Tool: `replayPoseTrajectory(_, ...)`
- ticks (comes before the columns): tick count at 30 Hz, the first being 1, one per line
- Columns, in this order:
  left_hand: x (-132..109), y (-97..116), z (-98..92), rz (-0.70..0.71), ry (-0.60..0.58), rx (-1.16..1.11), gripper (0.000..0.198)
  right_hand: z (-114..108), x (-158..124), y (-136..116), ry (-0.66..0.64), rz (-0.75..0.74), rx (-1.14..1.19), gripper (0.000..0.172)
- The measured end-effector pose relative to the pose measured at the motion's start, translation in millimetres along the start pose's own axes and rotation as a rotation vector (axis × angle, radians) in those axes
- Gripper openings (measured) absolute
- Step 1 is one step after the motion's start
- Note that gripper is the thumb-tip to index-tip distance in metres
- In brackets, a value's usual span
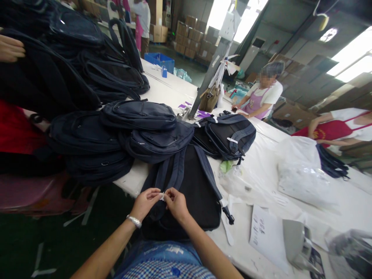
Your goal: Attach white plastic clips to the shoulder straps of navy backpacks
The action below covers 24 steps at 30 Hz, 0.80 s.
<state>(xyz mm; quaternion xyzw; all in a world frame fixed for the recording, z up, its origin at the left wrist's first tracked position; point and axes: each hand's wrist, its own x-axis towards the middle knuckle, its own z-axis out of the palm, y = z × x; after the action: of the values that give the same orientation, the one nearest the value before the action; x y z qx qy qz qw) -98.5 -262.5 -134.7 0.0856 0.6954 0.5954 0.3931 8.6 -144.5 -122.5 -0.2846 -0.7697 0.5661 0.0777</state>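
Note:
My left hand (147, 199) and my right hand (175, 202) meet over the near end of a dark backpack (193, 186) that lies back-up on the white table (261, 166). Both hands pinch a small white piece (162, 196) between thumb and fingers, above the backpack's strap. A silver bracelet (134, 221) sits on my left wrist. The backpack's padded straps (171, 170) run away from me toward a pile of bags.
Several dark backpacks (116, 131) are stacked at the left, another backpack (229, 135) lies further along. Clear plastic bags (302, 174) and paper sheets (266, 230) lie at the right. Two people (261, 97) work across the table; another person's hand (10, 48) touches the pile.

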Motion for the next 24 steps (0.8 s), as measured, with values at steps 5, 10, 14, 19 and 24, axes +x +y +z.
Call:
replayPoseTrajectory(5,1,5,1.2,-0.053,0.019,-0.058,0.043,-16,1,-16,0.002,-0.308,-0.364,0.03)
replayPoseTrajectory(10,3,9,2.3,-0.051,0.039,-0.108,0.046,-31,10,-20,-0.166,-0.493,-0.472,0.018)
replayPoseTrajectory(14,6,11,5.4,-0.072,0.125,-0.218,0.048,-37,13,-15,-0.221,-0.543,-0.548,0.023)
replayPoseTrajectory(19,8,10,10.5,-0.184,0.245,-0.378,0.044,-39,9,-9,-0.24,-0.555,-0.602,0.029)
replayPoseTrajectory(24,8,8,8.8,-0.186,0.178,-0.365,0.04,-39,10,-8,-0.217,-0.583,-0.614,0.031)
